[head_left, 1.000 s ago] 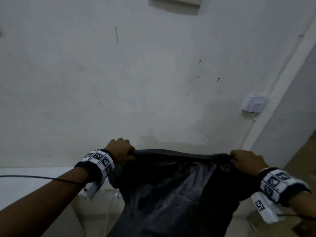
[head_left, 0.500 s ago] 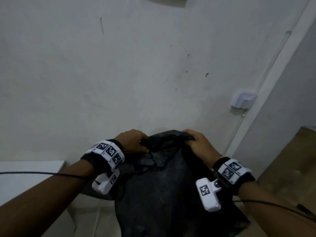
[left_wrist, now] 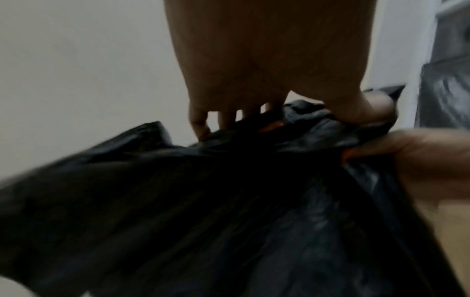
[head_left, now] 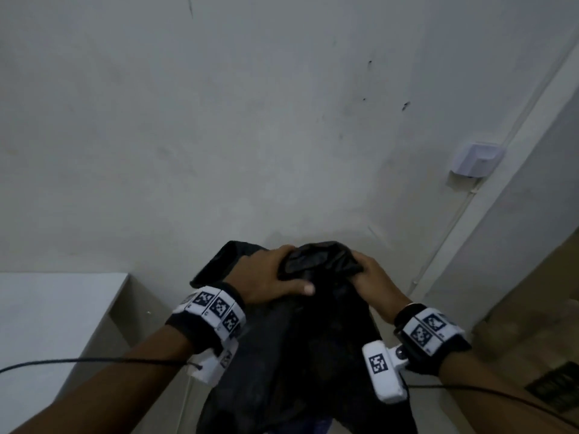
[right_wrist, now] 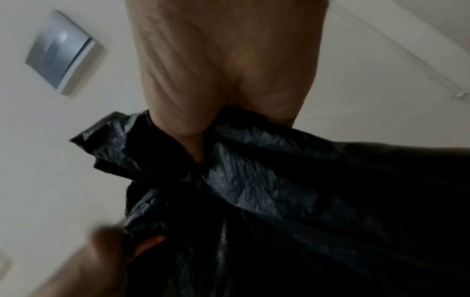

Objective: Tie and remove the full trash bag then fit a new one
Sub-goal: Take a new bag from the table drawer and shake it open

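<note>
left hand (left_wrist: 267,60): from above, fingers curled into gathered top of crumpled black plastic trash bag (left_wrist: 203,211) | right hand (left_wrist: 419,160): blurred, at right edge, gripping same bunched plastic | behind: plain pale wall (left_wrist: 76,60)

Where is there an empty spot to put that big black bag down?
The white counter on the left shows a bare top, bordered by the wall behind. It is crowded in the middle, where the left hand and right hand bunch the black bag. The floor beneath is hidden.
</note>
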The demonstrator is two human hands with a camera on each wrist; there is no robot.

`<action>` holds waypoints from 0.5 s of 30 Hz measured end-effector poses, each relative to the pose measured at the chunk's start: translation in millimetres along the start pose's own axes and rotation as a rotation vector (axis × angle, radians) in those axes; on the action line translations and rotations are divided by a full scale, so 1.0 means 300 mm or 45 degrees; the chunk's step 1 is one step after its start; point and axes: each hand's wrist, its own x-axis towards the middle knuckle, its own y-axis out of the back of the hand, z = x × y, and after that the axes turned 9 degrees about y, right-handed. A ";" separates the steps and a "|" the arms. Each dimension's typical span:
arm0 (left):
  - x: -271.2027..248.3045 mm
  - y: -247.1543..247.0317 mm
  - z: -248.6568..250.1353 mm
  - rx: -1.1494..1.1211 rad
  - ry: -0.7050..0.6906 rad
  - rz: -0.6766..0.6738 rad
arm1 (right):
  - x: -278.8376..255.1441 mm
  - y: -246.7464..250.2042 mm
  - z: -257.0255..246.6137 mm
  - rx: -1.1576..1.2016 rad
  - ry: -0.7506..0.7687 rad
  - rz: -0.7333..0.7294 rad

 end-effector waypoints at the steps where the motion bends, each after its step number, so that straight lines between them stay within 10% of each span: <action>1: -0.003 -0.030 -0.047 0.245 0.068 -0.047 | -0.001 0.019 0.024 -0.001 0.010 0.026; 3: 0.007 -0.121 -0.141 0.370 0.303 -0.121 | 0.003 0.053 0.080 -0.095 0.005 0.056; 7: 0.029 -0.228 -0.172 -0.497 0.638 0.082 | 0.018 0.090 0.207 -0.395 -0.070 0.095; 15: 0.055 -0.390 0.026 -1.837 0.481 -0.043 | -0.030 0.030 0.333 0.735 -0.651 0.051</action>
